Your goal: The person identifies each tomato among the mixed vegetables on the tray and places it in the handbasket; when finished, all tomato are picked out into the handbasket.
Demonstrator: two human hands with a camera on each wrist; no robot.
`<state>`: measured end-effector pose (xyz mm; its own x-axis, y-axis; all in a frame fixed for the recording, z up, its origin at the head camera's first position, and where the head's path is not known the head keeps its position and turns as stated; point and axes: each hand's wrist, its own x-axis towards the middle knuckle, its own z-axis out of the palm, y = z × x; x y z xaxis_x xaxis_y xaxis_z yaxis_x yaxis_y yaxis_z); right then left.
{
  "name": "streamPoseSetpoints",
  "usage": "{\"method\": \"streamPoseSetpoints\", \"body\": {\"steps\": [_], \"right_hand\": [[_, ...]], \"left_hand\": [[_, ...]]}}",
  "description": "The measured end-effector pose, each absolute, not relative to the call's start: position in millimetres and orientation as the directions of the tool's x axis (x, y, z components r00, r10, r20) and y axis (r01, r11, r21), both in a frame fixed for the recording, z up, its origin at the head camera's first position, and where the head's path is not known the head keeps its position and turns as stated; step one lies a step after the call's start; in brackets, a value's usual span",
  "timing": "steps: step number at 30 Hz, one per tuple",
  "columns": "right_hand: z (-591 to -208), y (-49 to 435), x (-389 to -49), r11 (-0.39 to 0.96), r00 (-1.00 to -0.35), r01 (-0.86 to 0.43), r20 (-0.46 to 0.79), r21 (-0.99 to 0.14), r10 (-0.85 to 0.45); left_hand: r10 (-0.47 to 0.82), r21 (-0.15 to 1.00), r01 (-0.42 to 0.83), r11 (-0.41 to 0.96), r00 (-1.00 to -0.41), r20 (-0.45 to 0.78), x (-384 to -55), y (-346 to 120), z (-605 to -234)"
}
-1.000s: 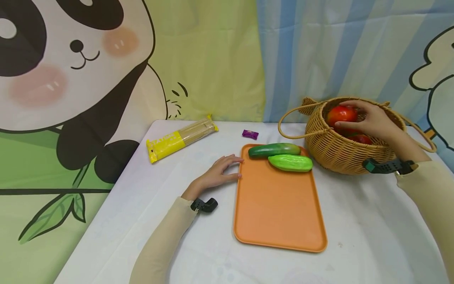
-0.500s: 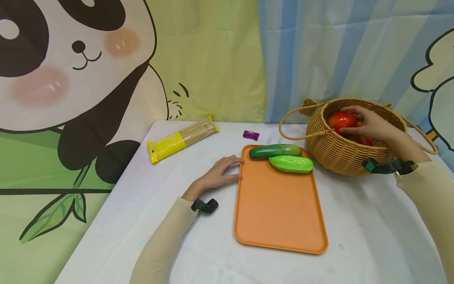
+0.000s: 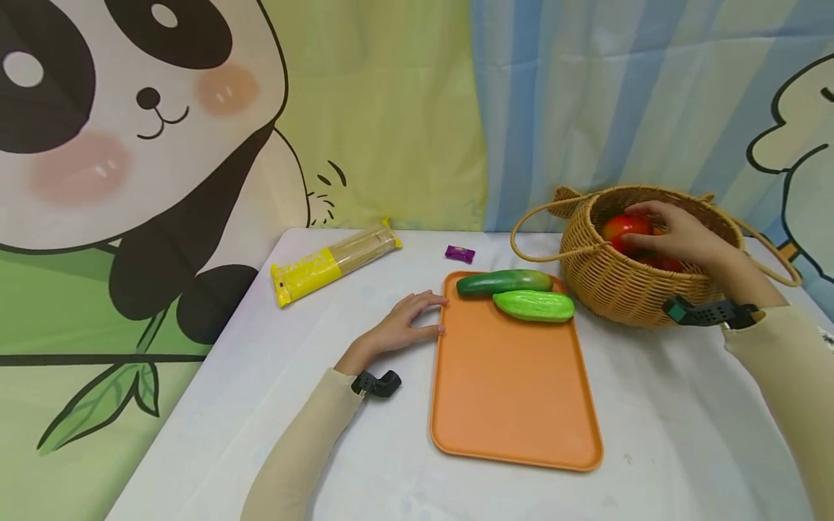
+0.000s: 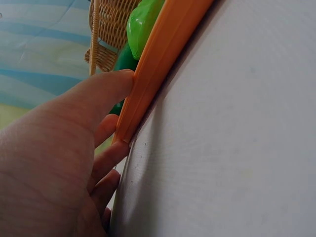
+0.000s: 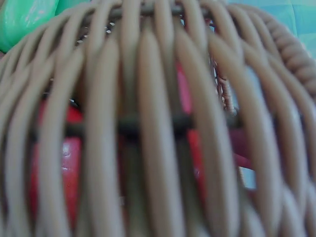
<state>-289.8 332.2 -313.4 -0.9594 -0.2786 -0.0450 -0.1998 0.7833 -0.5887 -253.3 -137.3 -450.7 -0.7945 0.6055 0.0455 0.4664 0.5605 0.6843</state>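
Note:
In the head view my right hand (image 3: 677, 230) reaches into the wicker basket (image 3: 625, 289) and grips a glossy red apple (image 3: 627, 231) between thumb and fingers. More red fruit (image 3: 661, 260) lies beneath it, partly hidden by the hand and rim. The right wrist view is mostly basket weave (image 5: 158, 123), with red showing through the gaps. My left hand (image 3: 400, 323) touches the left edge of the orange tray (image 3: 515, 391) with extended fingers and thumb. Across the tray's far end lie a dark green cucumber (image 3: 502, 282) and a light green bitter melon (image 3: 534, 305).
A yellow packet of dry noodles (image 3: 335, 262) lies at the back left of the white table (image 3: 365, 463). Behind the tray is a small purple wrapped candy (image 3: 460, 253). The basket's looped handle (image 3: 521, 235) sticks out to the left, and a printed curtain hangs behind.
My right hand and the apple have sunk slightly deeper into the basket. The left hand stays at the tray edge, while the head view has tilted up a little.

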Motion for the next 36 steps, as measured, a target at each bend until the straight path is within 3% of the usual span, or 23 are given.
{"method": "streamPoseSetpoints", "body": {"steps": [7, 13, 19, 31, 36], "right_hand": [[-311, 325, -284, 0.753, -0.953, -0.287, 0.096, -0.592, -0.287], [-309, 320, -275, 0.714, -0.958, -0.283, 0.155, -0.641, -0.241], [-313, 322, -260, 0.727, -0.951, -0.305, 0.231, -0.615, -0.203], [-330, 311, -236, 0.722, -0.826, -0.505, 0.509, -0.473, -0.243], [-336, 304, -226, 0.701, -0.804, -0.521, 0.555, -0.487, -0.213]], "left_hand": [[0.597, 0.686, 0.467, 0.559, -0.8, 0.058, -253, -143, -449], [0.587, 0.692, 0.454, 0.561, -0.808, 0.054, -253, -144, -449], [0.592, 0.693, 0.457, 0.558, -0.804, 0.054, -256, -141, -448], [0.596, 0.684, 0.459, 0.567, -0.802, 0.045, -259, -141, -452], [0.587, 0.698, 0.439, 0.566, -0.809, 0.032, -257, -142, -450]]}}
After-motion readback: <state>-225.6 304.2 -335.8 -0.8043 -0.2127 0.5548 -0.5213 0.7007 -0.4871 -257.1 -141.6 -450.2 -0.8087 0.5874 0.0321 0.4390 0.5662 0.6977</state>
